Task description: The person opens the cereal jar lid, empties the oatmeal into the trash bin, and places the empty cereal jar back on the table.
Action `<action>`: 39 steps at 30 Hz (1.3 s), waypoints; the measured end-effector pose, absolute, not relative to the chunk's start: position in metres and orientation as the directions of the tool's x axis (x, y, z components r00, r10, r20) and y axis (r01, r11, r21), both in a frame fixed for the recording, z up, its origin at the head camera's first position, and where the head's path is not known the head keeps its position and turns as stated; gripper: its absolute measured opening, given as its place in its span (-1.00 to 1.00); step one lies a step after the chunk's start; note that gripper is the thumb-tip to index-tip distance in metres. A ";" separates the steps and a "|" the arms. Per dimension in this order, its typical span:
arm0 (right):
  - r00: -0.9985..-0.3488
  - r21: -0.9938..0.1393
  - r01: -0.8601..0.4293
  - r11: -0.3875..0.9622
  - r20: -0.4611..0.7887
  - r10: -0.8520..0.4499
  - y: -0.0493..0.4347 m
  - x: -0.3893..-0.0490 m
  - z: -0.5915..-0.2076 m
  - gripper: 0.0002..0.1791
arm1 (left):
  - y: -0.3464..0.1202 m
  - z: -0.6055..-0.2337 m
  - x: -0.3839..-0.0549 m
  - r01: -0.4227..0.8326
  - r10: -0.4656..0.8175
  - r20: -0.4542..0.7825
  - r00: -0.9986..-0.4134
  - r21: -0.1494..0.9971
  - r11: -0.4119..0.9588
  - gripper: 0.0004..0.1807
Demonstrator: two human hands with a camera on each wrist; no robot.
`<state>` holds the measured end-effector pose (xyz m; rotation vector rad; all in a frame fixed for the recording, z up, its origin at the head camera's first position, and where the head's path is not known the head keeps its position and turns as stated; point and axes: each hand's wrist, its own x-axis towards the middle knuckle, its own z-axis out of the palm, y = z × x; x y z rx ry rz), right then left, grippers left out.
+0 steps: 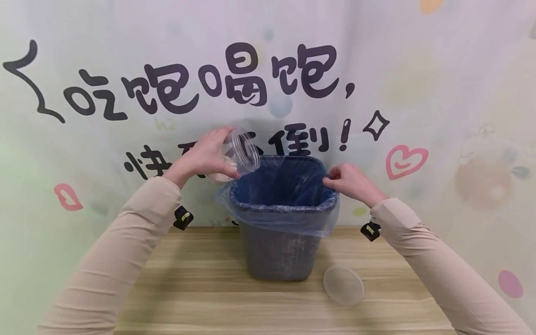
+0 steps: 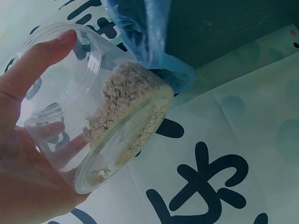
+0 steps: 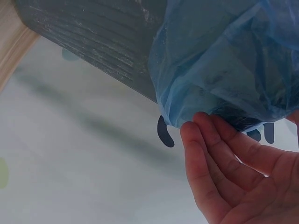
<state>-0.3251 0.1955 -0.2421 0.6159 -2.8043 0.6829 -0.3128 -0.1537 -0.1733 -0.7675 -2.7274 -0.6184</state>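
My left hand (image 1: 207, 153) grips a clear plastic jar (image 1: 244, 151), tilted with its open mouth toward the bin. Pale oat-like flakes (image 2: 128, 95) lie heaped against the jar's lower side and base in the left wrist view. Below and right of the jar stands a dark grey trash bin (image 1: 278, 253), lined with a blue plastic bag (image 1: 289, 221) folded over its rim. At the bin's right rim, my right hand (image 1: 349, 181) holds the edge of the bag, fingers curled against it in the right wrist view; the thumb is mostly hidden there.
A round translucent lid (image 1: 343, 285) lies on the wood-grain table (image 1: 188, 288), right of the bin's base. Close behind the bin hangs a pale printed backdrop (image 1: 439, 60) with dark lettering and hearts.
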 end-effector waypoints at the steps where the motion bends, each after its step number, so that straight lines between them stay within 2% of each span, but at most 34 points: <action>1: -0.896 -0.398 -0.437 0.807 0.275 -0.350 0.195 -0.325 -0.242 -0.72 | -0.153 -0.172 -0.313 0.542 0.444 0.333 -0.832 0.312 0.781 0.16; 6: -0.899 -0.405 -0.432 0.806 0.263 -0.350 0.195 -0.325 -0.241 -0.73 | -0.147 -0.167 -0.315 0.537 0.469 0.290 -0.834 0.235 0.810 0.17; 12: -0.898 -0.397 -0.433 0.809 0.264 -0.352 0.195 -0.325 -0.241 -0.74 | -0.140 -0.161 -0.315 0.507 0.464 0.223 -0.857 0.210 0.836 0.18; 18: -0.894 -0.398 -0.441 0.804 0.270 -0.357 0.195 -0.324 -0.241 -0.72 | -0.132 -0.154 -0.315 0.518 0.494 0.173 -0.852 0.144 0.843 0.14; 26: -0.894 -0.403 -0.442 0.801 0.273 -0.356 0.196 -0.325 -0.241 -0.68 | -0.124 -0.145 -0.316 0.512 0.504 0.091 -0.859 0.115 0.851 0.13; 39: -0.901 -0.408 -0.428 0.806 0.265 -0.344 0.196 -0.326 -0.242 -0.72 | -0.118 -0.143 -0.318 0.498 0.497 0.040 -0.867 0.045 0.866 0.16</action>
